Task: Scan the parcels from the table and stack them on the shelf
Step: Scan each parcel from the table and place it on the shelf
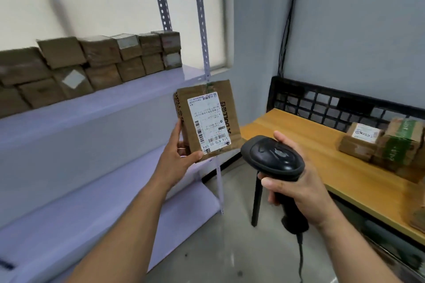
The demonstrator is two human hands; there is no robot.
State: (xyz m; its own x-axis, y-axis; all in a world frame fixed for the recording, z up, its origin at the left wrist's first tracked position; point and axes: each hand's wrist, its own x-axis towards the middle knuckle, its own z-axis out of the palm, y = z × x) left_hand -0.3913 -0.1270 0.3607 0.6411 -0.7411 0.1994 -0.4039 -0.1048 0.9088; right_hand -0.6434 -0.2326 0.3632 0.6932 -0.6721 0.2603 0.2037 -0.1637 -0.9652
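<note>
Parcel (212,108) number one sits upright in my left hand (177,156), held in the air in front of the shelf (128,92) edge: my thumb is curled over its lower front corner and my fingers go behind it, so I am pinching the cardboard. It carries one white label (208,122) facing me, with barcodes along the lower part. My right hand (296,190) is wrapped round the handle of one black scanner (276,156), fingers closed on the grip; its head lies just below and to the right of the parcel, and I cannot tell whether they touch. One cable (300,259) hangs from the handle's foot. On the shelf stand stacked parcels (103,62) in two layers, six that I can count on top and about seven beneath, the left end too blurred to be sure. On the wooden table (310,145) to my right I count at least three more: one with a white label (361,140), one with green tape (400,145), one cut off by the picture's edge (418,216). One black crate (322,103) stands behind the table.
</note>
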